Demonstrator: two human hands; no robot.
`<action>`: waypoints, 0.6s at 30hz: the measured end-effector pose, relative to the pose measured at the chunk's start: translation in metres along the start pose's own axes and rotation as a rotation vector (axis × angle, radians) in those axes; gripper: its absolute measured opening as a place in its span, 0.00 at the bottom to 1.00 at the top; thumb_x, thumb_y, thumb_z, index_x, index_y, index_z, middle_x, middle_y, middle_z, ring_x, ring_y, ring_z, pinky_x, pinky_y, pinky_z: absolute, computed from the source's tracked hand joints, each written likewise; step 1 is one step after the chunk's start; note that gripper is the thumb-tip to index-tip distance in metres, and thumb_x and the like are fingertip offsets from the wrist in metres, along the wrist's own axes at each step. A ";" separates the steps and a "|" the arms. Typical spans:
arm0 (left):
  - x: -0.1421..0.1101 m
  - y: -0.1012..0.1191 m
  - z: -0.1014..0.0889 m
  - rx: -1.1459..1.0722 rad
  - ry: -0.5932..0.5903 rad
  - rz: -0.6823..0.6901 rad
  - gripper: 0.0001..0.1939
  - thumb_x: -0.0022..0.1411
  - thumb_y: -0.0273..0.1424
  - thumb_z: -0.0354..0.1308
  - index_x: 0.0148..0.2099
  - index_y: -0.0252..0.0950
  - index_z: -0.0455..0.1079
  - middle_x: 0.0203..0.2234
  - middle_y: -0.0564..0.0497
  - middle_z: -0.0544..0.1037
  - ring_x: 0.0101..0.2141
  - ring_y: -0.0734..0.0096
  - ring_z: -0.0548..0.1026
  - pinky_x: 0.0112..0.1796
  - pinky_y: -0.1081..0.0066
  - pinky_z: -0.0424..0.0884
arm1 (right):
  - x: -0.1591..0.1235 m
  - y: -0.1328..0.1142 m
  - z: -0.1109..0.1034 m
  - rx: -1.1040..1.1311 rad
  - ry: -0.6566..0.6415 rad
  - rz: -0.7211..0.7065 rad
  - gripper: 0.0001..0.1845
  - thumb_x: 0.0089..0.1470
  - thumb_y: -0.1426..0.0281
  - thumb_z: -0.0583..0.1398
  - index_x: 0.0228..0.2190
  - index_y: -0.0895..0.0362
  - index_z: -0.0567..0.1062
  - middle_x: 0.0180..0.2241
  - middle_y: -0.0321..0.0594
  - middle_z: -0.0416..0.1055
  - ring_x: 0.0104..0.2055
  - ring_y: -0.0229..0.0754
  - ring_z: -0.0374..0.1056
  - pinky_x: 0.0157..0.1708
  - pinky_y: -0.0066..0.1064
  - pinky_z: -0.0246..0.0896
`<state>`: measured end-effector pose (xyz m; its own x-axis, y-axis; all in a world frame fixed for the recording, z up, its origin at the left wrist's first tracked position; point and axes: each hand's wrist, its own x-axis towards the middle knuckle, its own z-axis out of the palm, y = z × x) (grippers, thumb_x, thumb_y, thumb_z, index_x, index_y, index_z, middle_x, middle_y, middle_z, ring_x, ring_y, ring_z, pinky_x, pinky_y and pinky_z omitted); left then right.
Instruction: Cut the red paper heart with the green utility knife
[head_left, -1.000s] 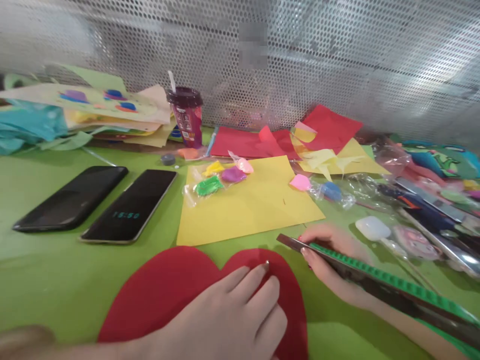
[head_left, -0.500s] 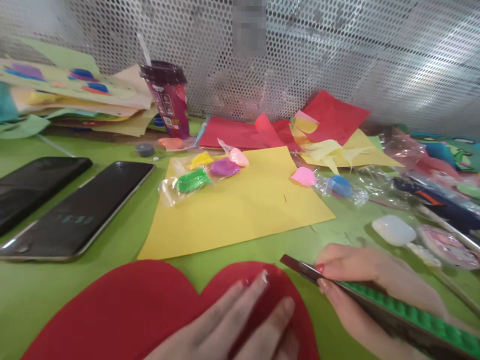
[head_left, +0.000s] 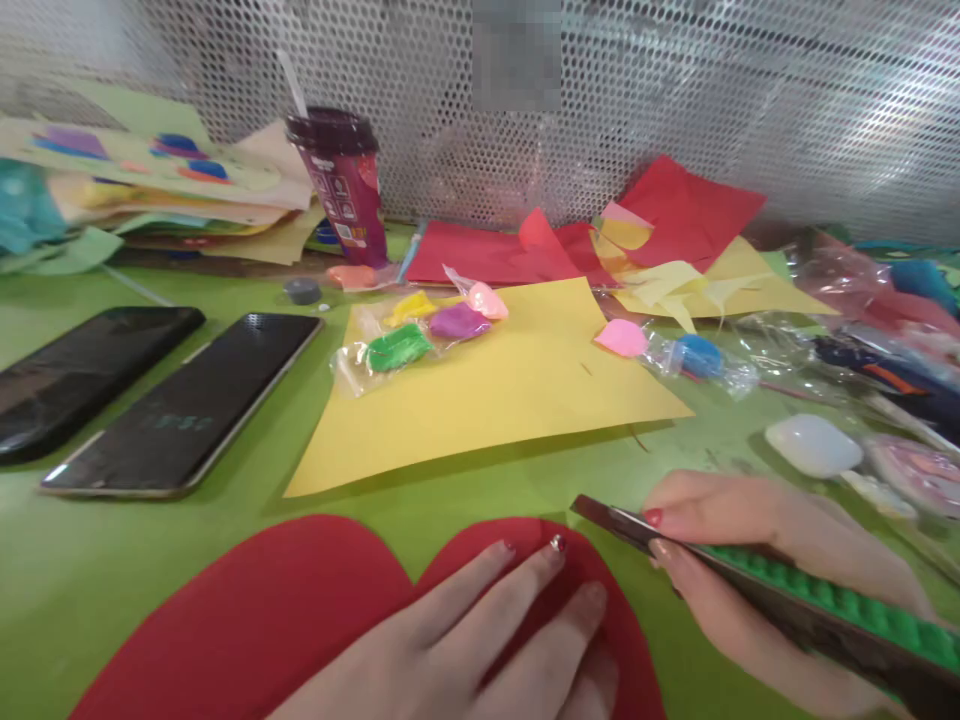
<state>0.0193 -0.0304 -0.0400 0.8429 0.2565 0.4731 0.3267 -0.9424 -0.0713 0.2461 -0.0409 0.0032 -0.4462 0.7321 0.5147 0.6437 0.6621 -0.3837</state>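
Note:
A large red paper heart (head_left: pixel 255 610) lies on the green table at the bottom of the view, its lower part out of frame. My left hand (head_left: pixel 472 630) rests flat on the heart's right lobe, fingers spread over the paper. To the right, my right hand (head_left: pixel 780 540) is closed around a utility knife (head_left: pixel 817 610) with a ridged green grip. Its blade (head_left: pixel 604 515) points left, near the top right edge of the heart; I cannot tell whether it touches. Beyond the heart lies a yellow paper sheet (head_left: pixel 487 400).
Two phones (head_left: pixel 90 370) lie at left. A purple cup (head_left: pixel 349 190) with a straw stands by the perforated metal panel, next to stacked paper (head_left: pixel 247 200). Bagged coloured clay (head_left: pixel 397 347) sits on the yellow sheet. Red paper (head_left: pixel 487 252), a white rounded piece (head_left: pixel 814 445) and plastic wrappers are farther right.
The whole view has shifted slightly, so things appear a little farther right. My left hand stays flat on the heart, and the knife remains in my right hand.

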 end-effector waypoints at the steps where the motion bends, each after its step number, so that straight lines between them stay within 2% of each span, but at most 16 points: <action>1: 0.001 0.000 0.000 0.012 0.007 -0.027 0.16 0.63 0.31 0.51 0.53 0.42 0.65 0.51 0.58 0.70 0.50 0.66 0.69 0.50 0.68 0.67 | 0.000 -0.001 0.000 -0.017 0.008 -0.015 0.13 0.49 0.79 0.55 0.37 0.52 0.65 0.26 0.34 0.70 0.23 0.35 0.68 0.18 0.23 0.62; 5: 0.004 -0.001 -0.005 -0.026 -0.045 0.000 0.15 0.63 0.26 0.48 0.51 0.40 0.66 0.48 0.55 0.72 0.49 0.60 0.70 0.49 0.64 0.68 | -0.004 -0.010 -0.001 -0.094 0.018 0.043 0.11 0.51 0.79 0.56 0.35 0.53 0.66 0.29 0.35 0.72 0.27 0.34 0.70 0.22 0.21 0.64; 9: 0.004 -0.004 -0.007 -0.066 -0.046 -0.017 0.15 0.62 0.30 0.50 0.51 0.41 0.66 0.50 0.52 0.71 0.51 0.59 0.67 0.49 0.64 0.67 | -0.006 -0.012 -0.001 -0.075 0.011 0.044 0.12 0.51 0.80 0.56 0.35 0.53 0.67 0.27 0.33 0.71 0.25 0.32 0.69 0.23 0.20 0.65; 14: -0.004 -0.002 0.000 -0.084 -0.040 -0.045 0.15 0.62 0.31 0.49 0.50 0.43 0.66 0.52 0.48 0.68 0.53 0.60 0.65 0.49 0.64 0.67 | -0.003 0.000 0.000 -0.164 0.056 -0.088 0.08 0.50 0.77 0.55 0.33 0.53 0.68 0.28 0.36 0.73 0.28 0.34 0.71 0.22 0.19 0.66; 18: -0.012 0.001 0.010 -0.094 -0.042 -0.117 0.18 0.63 0.32 0.43 0.53 0.39 0.64 0.54 0.46 0.66 0.54 0.60 0.63 0.48 0.65 0.68 | -0.007 -0.001 0.000 -0.215 0.073 -0.131 0.05 0.52 0.74 0.55 0.32 0.52 0.68 0.29 0.36 0.73 0.29 0.36 0.71 0.23 0.20 0.67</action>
<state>0.0139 -0.0322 -0.0547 0.8189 0.3729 0.4363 0.3840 -0.9209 0.0662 0.2484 -0.0463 0.0000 -0.4934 0.6235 0.6065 0.7042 0.6956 -0.1423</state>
